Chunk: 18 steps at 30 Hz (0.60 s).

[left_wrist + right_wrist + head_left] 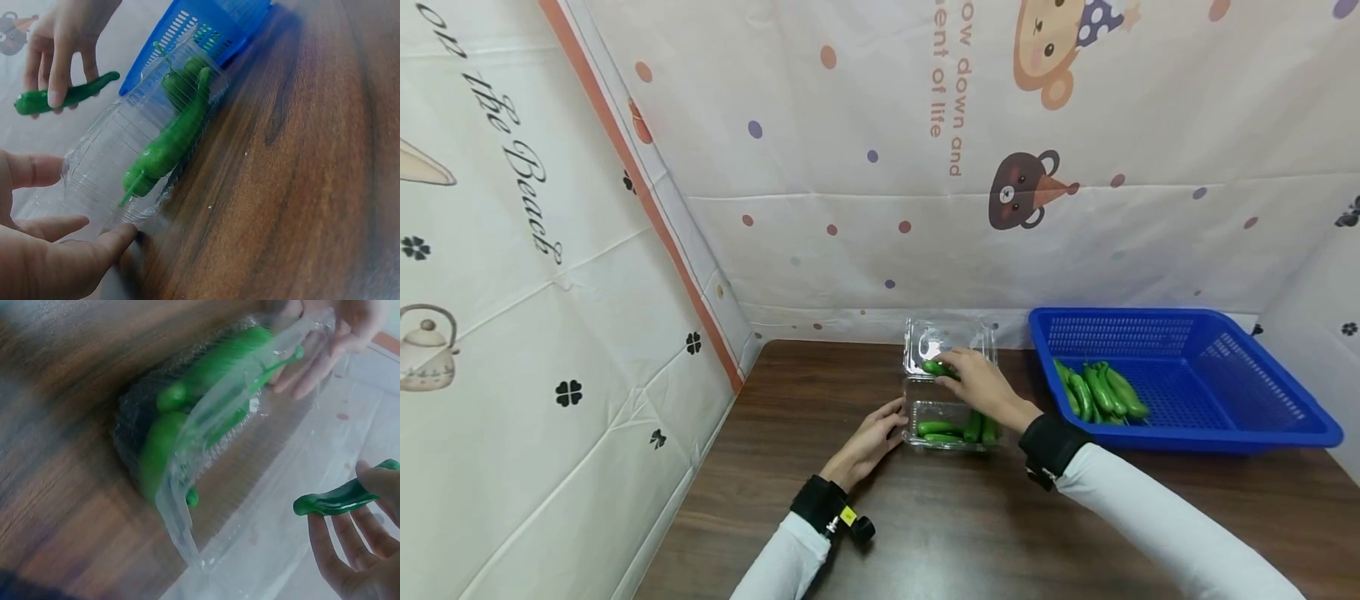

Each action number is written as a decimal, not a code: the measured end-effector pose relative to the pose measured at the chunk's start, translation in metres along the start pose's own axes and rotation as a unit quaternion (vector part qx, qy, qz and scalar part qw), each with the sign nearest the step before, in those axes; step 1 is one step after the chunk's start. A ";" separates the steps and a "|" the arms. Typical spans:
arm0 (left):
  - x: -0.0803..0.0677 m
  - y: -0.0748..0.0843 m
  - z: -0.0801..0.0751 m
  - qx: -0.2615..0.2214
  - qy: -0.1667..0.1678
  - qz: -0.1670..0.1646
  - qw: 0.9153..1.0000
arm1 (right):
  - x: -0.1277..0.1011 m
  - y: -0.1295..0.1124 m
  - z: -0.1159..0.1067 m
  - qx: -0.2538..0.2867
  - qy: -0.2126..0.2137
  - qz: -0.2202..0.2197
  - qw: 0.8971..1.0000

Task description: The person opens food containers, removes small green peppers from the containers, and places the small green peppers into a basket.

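Lower centre: left hand (868,442) rests relaxed fingers against the clear box (950,417), which holds several peppers (955,430). Above it, right hand (981,383) pinches one pepper (936,367) over the box. Right: basket (1180,379) retains more peppers (1101,392). Filling judged partly done.
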<state>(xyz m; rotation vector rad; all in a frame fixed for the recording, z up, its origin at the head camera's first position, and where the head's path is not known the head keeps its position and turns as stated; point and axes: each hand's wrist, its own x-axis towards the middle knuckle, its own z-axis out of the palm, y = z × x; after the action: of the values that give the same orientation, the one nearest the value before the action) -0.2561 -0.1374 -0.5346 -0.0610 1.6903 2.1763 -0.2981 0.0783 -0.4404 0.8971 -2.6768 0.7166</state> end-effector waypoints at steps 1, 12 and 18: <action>0.000 -0.001 0.000 -0.003 -0.001 0.001 1.000 | -0.001 0.000 -0.003 -0.004 0.004 0.001 1.000; -0.002 -0.001 0.001 -0.004 0.001 0.007 1.000 | 0.001 -0.004 -0.025 -0.033 0.039 -0.002 0.999; -0.001 0.000 0.001 -0.005 0.000 0.009 1.000 | 0.006 -0.006 -0.036 -0.048 0.043 -0.010 0.998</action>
<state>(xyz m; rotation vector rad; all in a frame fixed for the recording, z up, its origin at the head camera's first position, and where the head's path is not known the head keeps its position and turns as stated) -0.2553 -0.1368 -0.5340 -0.0484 1.6855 2.1978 -0.2973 0.0899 -0.4052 0.8482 -2.5990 0.6026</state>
